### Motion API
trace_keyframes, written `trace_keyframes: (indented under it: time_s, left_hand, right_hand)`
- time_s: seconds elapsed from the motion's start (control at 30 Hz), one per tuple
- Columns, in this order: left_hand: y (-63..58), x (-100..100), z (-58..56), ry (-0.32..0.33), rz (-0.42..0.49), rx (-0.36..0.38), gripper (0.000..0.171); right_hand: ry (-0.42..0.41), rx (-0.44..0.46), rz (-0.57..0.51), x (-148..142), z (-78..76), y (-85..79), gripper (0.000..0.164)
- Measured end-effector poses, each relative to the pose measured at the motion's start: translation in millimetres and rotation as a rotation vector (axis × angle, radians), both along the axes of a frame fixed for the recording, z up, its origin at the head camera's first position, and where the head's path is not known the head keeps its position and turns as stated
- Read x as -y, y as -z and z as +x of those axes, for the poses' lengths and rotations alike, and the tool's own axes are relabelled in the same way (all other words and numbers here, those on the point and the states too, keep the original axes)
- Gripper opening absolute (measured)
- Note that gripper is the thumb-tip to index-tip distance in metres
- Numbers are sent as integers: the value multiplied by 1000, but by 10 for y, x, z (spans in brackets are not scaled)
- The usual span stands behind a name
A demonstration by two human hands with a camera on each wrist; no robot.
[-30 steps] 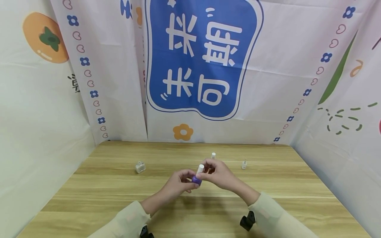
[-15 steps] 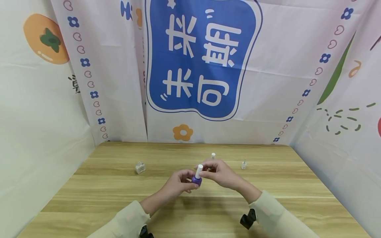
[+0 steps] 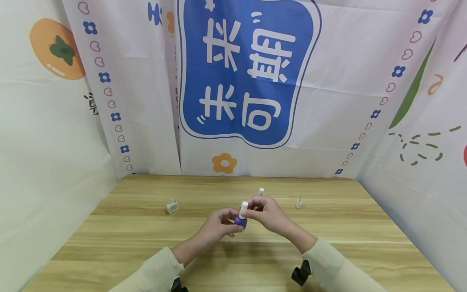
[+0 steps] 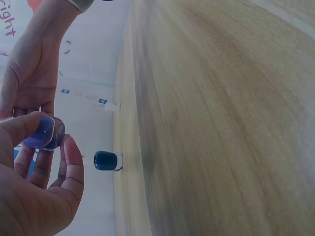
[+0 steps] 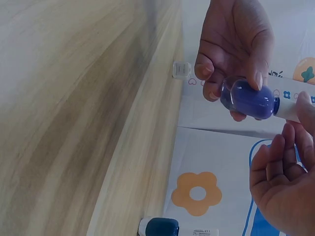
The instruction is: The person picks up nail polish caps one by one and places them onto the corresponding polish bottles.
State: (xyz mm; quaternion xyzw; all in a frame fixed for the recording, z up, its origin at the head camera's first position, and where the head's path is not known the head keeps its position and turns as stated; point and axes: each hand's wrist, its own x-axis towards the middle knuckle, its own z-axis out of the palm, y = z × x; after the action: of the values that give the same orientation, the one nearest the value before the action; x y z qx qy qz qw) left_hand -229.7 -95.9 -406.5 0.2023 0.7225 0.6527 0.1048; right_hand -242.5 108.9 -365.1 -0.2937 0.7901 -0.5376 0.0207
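Observation:
Between my hands, above the table, is a purple nail polish bottle (image 3: 240, 222) with a white cap (image 3: 243, 210) pointing up and tilted slightly right. My left hand (image 3: 218, 224) pinches the glass body between thumb and fingers; the left wrist view shows the purple bottle (image 4: 42, 133) from its base side. Thumb and fingers of my right hand (image 3: 269, 213) pinch the cap, which sits on the bottle's neck. In the right wrist view the purple body (image 5: 252, 100) shows beneath the left thumb, while the right fingers partly cover the cap.
Behind my right hand stands a teal nail polish bottle (image 4: 105, 161), its white cap (image 3: 261, 191) showing in the head view. An uncapped clear bottle (image 3: 172, 206) is at left on the wooden table (image 3: 146, 239). A loose white brush cap (image 3: 299, 202) stands at right. Printed cloth surrounds the table.
The cap has shifted slightly left and stands a little more upright. My right fingers loosened, moved around the cap and grip it again. My left hand stays nearly still.

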Motion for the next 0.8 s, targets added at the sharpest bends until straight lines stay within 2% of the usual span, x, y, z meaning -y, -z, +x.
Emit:
trace_keyframes:
  time_s: [0.17,0.37,0.5,0.73,0.8]
  left_hand:
    - [3,-3,-12,-8,-4,-13,31]
    - [9,-5,-14,-20,-11,-24,30]
    - [5,-4,-5,-22,-11,-30,30]
    - [4,6,1,-29,-19,-16,31]
    - [-3,10,4,-25,-11,-10,32]
  right_hand:
    - [36,9,-25,54,163,-159,9]
    - [59,26,-59,83,198,-167,13]
    - [74,32,-67,98,178,-129,16]
    - [80,56,-53,67,-12,85,16]
    - [59,55,-49,41,-43,94,16]
